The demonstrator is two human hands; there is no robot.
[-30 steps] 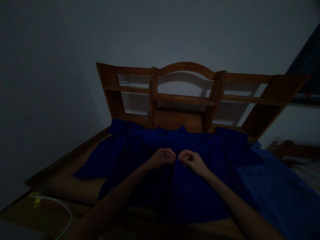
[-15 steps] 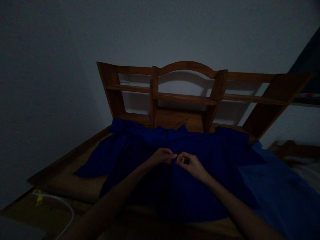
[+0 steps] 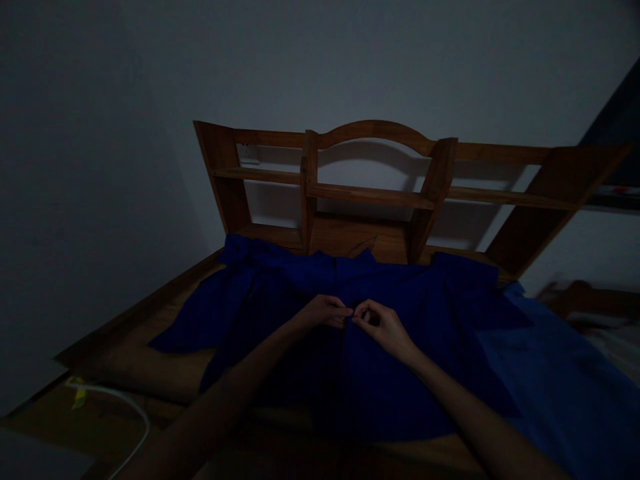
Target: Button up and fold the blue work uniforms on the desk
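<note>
A dark blue garment (image 3: 400, 393), with sleeve-like parts spread to both sides and a seam down its middle, lies on a wooden surface. Over that middle line my left hand (image 3: 327, 311) pinches the cloth between thumb and finger. Just to its right, my right hand (image 3: 383, 327) also pinches at the garment's middle edge, thumb and forefinger curled into a ring. The fingertips of both hands nearly meet. Dim light hides any small detail between them.
Behind the garment stands a wooden headboard (image 3: 370, 195) with open shelves against a pale wall (image 3: 320, 60). Lighter blue cloth (image 3: 560, 373) lies at the right. A white cable (image 3: 135, 407) curves at the lower left near a yellow tag (image 3: 79, 397). A wall socket (image 3: 249, 155) shows behind the left shelf.
Both hands stay at the garment's middle edge, with the right thumb and forefinger shifted very slightly. The garment lies as before.
</note>
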